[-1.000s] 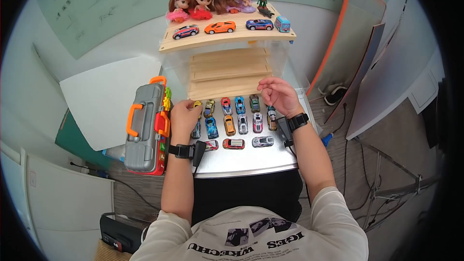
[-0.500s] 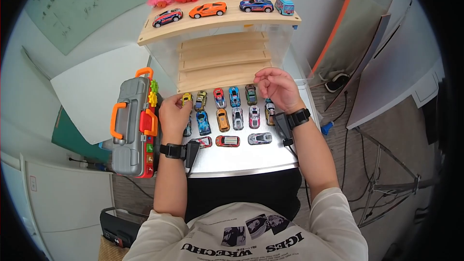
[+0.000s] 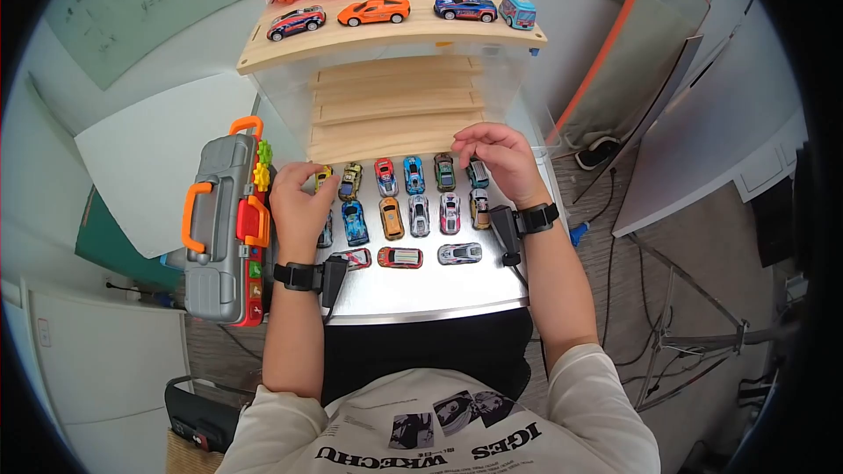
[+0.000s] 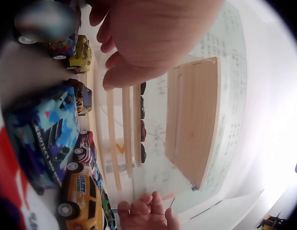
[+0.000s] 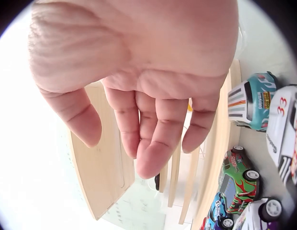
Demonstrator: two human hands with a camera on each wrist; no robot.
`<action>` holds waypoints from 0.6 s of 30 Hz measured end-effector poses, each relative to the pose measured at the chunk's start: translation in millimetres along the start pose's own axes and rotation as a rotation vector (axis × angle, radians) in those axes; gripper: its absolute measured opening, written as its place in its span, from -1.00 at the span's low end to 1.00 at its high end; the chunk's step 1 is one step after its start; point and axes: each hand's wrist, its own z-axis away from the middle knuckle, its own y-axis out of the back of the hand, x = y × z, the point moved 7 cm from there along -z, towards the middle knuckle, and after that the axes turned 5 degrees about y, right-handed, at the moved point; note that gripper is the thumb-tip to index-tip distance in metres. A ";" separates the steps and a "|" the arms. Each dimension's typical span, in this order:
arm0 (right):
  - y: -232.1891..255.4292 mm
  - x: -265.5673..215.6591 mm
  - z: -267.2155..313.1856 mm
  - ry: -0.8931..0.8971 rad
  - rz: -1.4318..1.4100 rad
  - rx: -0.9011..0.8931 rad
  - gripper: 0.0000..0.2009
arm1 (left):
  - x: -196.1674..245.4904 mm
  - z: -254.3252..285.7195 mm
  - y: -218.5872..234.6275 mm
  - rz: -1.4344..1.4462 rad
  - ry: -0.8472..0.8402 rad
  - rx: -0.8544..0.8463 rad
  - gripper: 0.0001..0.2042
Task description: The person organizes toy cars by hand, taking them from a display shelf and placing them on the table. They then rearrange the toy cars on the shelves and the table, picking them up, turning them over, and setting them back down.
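Note:
Toy cars stand in three rows on the silver tabletop (image 3: 421,291). My left hand (image 3: 300,209) hovers at the left end of the back row, its fingers loosely bent beside a yellow car (image 3: 322,175). In the left wrist view, that hand is raised over the yellow car (image 4: 80,53) with nothing in its fingers. My right hand (image 3: 505,162) is held palm inward at the row's other end, fingers slightly bent and holding nothing. A teal car (image 3: 477,173) stands beneath it. The orange-yellow car (image 3: 391,218) and the blue car (image 3: 354,222) are in the middle row.
Behind the cars stands a clear display case with wooden steps (image 3: 395,105). Its wooden top (image 3: 386,46) bears dolls, an orange car (image 3: 374,11), other cars and a small blue bus (image 3: 518,10). A grey toolbox (image 3: 221,228) with orange handles stands at the left.
The head view has shifted, so everything sits further left. My left fingers have come away from the yellow car. The right hand has stayed raised, with more of the teal car showing beside it.

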 end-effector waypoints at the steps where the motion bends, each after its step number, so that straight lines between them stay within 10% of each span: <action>1: -0.8 -1.1 1.3 -0.007 0.035 -0.001 -0.70 | 2.8 1.6 -1.1 0.029 -0.074 -0.004 -0.71; 18: -4.2 1.3 2.3 -0.063 -0.050 -0.093 -0.66 | 9.7 9.6 -12.3 -0.070 -0.103 -0.108 -0.80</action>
